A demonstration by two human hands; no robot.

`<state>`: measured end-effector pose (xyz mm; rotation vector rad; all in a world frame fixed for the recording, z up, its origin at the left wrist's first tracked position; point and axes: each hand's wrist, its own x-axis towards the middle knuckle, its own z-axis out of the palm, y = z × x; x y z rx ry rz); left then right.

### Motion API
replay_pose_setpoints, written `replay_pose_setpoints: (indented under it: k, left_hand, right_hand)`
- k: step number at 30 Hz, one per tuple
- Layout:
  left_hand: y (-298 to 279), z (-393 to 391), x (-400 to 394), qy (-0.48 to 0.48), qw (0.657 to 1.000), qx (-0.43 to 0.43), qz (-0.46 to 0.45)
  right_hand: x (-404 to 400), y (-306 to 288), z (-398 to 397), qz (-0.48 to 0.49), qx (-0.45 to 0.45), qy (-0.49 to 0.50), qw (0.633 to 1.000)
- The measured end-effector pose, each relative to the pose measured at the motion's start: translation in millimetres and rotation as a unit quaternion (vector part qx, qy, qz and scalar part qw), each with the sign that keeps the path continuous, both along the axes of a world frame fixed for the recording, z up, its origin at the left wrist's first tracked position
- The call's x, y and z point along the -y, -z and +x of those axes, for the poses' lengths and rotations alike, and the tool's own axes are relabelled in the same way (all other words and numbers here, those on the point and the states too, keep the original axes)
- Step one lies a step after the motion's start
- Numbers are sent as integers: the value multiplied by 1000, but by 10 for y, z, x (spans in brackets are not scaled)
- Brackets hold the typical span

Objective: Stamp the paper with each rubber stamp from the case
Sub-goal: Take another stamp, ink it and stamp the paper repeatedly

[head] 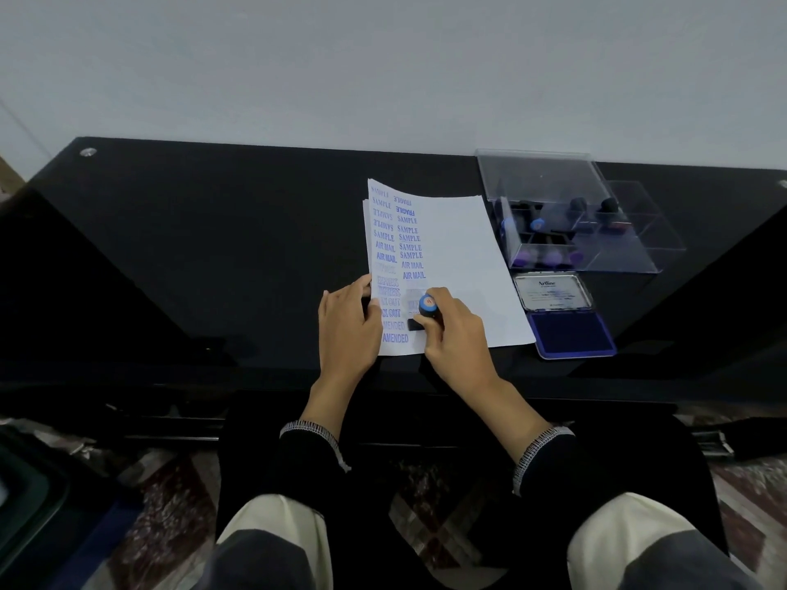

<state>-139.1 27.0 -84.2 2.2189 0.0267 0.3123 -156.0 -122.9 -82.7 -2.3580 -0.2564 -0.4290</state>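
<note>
A white paper (460, 266) lies on the black desk, its left part covered with two columns of blue stamp prints. My right hand (458, 338) grips a rubber stamp (427, 306) with a blue round top, its black base down on the paper near the lower end of the second column. My left hand (347, 323) rests flat on the paper's left edge, fingers straight. The clear plastic case (566, 219) with several stamps in its compartments stands to the right of the paper. An open blue ink pad (570, 330) lies in front of the case.
The ink pad's lid (551, 291) stands open behind the pad. The black desk (213, 257) stretches wide to the left of the paper and meets a pale wall at the back. My knees and a patterned rug show below the desk's front edge.
</note>
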Motion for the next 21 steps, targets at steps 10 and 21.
replay_pose_setpoints:
  k: [10, 21]
  left_hand:
    - [-37, -17, 8, -25, 1000, -10, -10]
    - [-73, -25, 24, -44, 998, -31, -30]
  right_hand:
    - [24, -18, -5, 55, -34, -25, 998]
    - [250, -172, 113, 291, -42, 105, 950]
